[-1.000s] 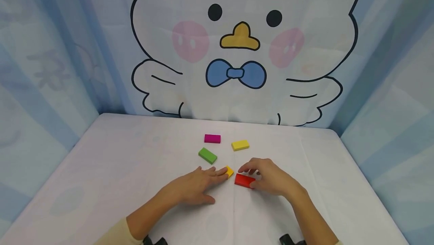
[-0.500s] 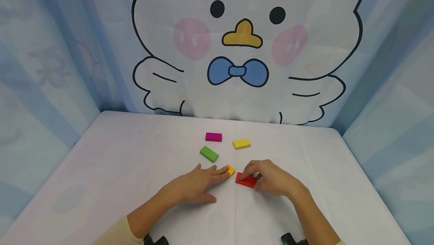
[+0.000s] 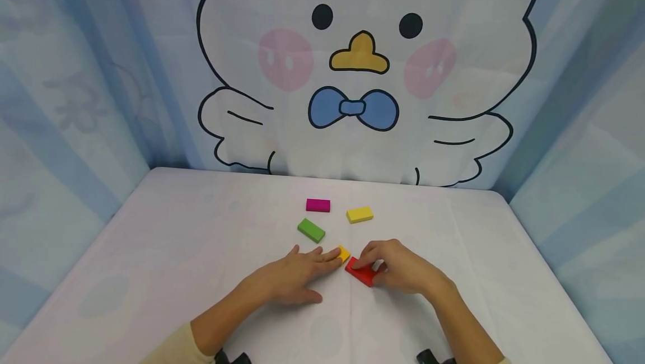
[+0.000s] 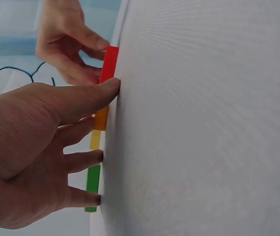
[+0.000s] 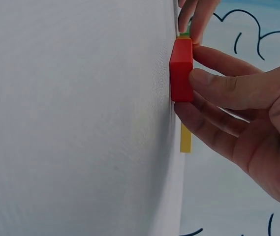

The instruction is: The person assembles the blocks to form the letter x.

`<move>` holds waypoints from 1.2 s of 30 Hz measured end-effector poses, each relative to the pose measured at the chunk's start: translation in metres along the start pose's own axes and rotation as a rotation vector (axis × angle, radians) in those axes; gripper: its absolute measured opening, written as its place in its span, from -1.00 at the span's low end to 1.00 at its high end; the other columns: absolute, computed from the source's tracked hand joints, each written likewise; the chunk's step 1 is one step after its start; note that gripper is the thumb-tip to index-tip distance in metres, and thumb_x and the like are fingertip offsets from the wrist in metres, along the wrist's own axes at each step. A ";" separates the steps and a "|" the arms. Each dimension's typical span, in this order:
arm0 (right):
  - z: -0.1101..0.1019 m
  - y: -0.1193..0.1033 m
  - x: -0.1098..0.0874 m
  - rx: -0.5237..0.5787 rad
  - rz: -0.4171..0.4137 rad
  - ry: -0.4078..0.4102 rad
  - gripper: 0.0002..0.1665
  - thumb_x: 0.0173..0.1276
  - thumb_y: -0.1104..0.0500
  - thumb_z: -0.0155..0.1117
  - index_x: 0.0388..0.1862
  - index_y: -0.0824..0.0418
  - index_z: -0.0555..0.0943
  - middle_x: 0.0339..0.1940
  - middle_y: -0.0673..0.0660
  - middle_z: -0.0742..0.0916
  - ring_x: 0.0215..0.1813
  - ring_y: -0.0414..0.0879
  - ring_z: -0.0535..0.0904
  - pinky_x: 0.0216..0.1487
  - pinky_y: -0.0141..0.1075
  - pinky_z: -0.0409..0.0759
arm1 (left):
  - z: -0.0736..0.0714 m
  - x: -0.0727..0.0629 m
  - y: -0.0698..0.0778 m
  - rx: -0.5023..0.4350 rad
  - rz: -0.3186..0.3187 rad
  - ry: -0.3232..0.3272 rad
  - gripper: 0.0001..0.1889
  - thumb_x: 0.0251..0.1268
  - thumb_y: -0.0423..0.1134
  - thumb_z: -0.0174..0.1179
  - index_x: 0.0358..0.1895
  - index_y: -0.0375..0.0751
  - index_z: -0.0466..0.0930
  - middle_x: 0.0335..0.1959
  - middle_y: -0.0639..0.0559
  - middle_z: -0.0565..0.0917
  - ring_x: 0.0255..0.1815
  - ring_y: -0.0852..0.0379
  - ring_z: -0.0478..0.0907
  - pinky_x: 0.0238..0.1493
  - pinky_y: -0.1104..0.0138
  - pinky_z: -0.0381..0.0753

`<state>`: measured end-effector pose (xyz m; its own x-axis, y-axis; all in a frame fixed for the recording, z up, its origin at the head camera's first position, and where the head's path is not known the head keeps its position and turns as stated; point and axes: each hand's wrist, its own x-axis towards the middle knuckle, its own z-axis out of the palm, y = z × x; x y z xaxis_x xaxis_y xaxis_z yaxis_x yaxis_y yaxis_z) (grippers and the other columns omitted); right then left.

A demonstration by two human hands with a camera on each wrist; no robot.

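A red block (image 3: 360, 276) lies flat on the white table, just right of centre. My right hand (image 3: 407, 270) holds it, with thumb and fingers at its edges and top; the right wrist view shows the red block (image 5: 181, 81) close up, against the table. My left hand (image 3: 289, 279) is spread low with straight fingers. Its fingertips cover part of an orange-yellow block (image 3: 345, 253), whose one corner shows beside the red block. In the left wrist view that orange block (image 4: 101, 119) sits behind the thumb. A green block (image 3: 311, 230) lies beyond the left fingertips.
Farther back lie a magenta block (image 3: 318, 205) and a yellow block (image 3: 360, 215). The white table (image 3: 151, 252) ends at a backdrop (image 3: 353, 151) printed with a cartoon bird, and curtains (image 3: 60, 129) hang on both sides.
My right fingers have come down onto the red block and turned it slightly, its left end now nearer the orange-yellow block. My left hand has stayed in place.
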<state>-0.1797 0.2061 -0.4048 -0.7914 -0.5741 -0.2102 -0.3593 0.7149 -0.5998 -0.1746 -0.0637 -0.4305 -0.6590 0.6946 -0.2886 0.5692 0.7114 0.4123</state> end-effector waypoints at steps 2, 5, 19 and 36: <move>0.001 -0.001 0.000 0.001 -0.004 0.002 -0.54 0.27 0.42 0.46 0.10 0.04 0.81 -0.01 -0.09 0.74 0.02 -0.11 0.64 0.01 -0.28 0.76 | 0.000 0.000 0.000 0.000 0.000 0.001 -0.16 0.37 0.01 0.39 0.65 0.29 0.17 0.70 0.42 0.05 0.71 0.00 0.12 0.60 -0.31 0.07; 0.002 -0.002 0.001 0.002 -0.007 0.005 -0.52 0.27 0.40 0.48 0.14 0.03 0.80 -0.02 -0.09 0.74 0.02 -0.13 0.64 0.00 -0.31 0.76 | 0.000 0.000 0.000 -0.002 -0.002 0.003 -0.16 0.37 0.00 0.40 0.65 0.29 0.18 0.69 0.42 0.05 0.71 0.00 0.12 0.60 -0.31 0.07; 0.004 -0.005 0.003 0.003 -0.021 0.009 -0.53 0.26 0.39 0.49 0.13 0.09 0.80 -0.06 -0.06 0.73 -0.02 -0.11 0.64 -0.04 -0.36 0.74 | 0.000 0.000 0.001 -0.006 -0.008 -0.004 -0.15 0.36 0.00 0.40 0.65 0.29 0.18 0.70 0.41 0.06 0.71 0.00 0.11 0.60 -0.32 0.07; 0.005 -0.004 0.004 -0.024 -0.023 0.016 -0.51 0.26 0.40 0.48 0.15 0.08 0.79 -0.05 -0.11 0.73 -0.04 -0.13 0.64 -0.04 -0.37 0.73 | 0.000 0.001 0.003 0.005 -0.003 -0.003 -0.16 0.37 -0.01 0.39 0.65 0.26 0.18 0.70 0.39 0.05 0.72 -0.01 0.08 0.59 -0.33 0.08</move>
<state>-0.1786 0.1990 -0.4076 -0.7906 -0.5842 -0.1835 -0.3896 0.7110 -0.5854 -0.1735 -0.0614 -0.4297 -0.6594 0.6927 -0.2923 0.5696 0.7140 0.4071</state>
